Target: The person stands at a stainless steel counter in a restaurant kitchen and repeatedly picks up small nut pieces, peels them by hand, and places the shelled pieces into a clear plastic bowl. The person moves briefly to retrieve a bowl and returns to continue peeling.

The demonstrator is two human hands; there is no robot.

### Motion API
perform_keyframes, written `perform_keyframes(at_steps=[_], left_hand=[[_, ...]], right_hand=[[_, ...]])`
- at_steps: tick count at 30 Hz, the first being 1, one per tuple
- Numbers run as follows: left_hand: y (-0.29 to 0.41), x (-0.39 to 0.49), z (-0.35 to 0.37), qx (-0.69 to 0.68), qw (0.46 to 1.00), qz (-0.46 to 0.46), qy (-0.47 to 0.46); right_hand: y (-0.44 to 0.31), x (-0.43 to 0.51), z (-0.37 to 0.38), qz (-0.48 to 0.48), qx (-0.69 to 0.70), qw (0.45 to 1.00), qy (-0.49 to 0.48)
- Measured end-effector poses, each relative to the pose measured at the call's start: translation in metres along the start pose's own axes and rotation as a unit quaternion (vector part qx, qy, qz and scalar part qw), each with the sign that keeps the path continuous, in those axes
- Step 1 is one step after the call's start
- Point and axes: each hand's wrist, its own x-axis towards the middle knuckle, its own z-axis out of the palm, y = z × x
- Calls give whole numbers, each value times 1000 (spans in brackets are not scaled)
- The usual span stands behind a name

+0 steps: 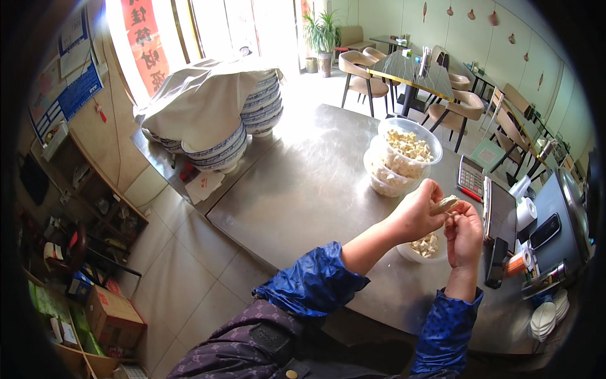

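Observation:
Over a clear plastic bowl (406, 253) of pale torn pieces (426, 244), my two hands meet at a whitish, fibrous piece of food (445, 204); its exact kind cannot be told. My left hand (421, 208) grips that piece between thumb and fingers. Close against it, my right hand (463, 232) pinches the lower edge of the same piece. Just beyond my hands stand stacked clear plastic tubs (438, 142), filled with similar cream-coloured pieces (409, 146). Blue sleeve covers reach up both forearms. The bowl's right side is partly hidden behind my right hand.
The steel table (284, 189) holds patterned bowls (218, 151) under a white cloth (199, 99) at the far left. A calculator (471, 175), a red pen (471, 194), a tablet-like device (500, 213), a paper roll (526, 214) and phones (545, 230) crowd the right side. Chairs (364, 78) stand beyond.

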Motion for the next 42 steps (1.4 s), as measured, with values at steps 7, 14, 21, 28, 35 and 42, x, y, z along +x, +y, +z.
perform_keyframes(at_steps=[7, 14, 21, 28, 35, 42], left_hand=[[-1, 1, -8, -20, 997, -56, -50], [4, 0, -14, 3, 997, -43, -63], [13, 0, -14, 43, 997, -28, -62], [6, -1, -11, 59, 996, -29, -53], [0, -1, -7, 7, 995, -85, -53], [2, -2, -9, 33, 992, -96, -69]], right_hand=[[10, 3, -10, -49, -107, 982, -147], [5, 1, -15, -63, -214, 970, -101], [-4, -4, -7, -75, -305, 941, -129], [-3, -10, 7, -256, -444, 856, -60], [7, -12, 16, -320, -470, 823, -3], [5, -10, 11, -336, -554, 762, 12]])
